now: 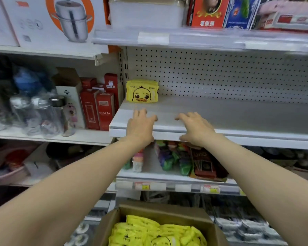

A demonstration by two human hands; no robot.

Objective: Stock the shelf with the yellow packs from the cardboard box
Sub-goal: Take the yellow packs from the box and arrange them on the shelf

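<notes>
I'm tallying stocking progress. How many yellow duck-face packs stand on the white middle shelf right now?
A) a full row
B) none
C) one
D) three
C: a single yellow duck-face pack stands at the back left of the white middle shelf, against the pegboard. The left hand and the right hand hold nothing.

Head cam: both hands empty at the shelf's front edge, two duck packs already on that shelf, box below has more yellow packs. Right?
Not two: the head view shows one duck pack on the shelf, standing at its back left. The rest holds: left hand and right hand are empty at the front edge, and the cardboard box below holds more yellow packs.
</notes>
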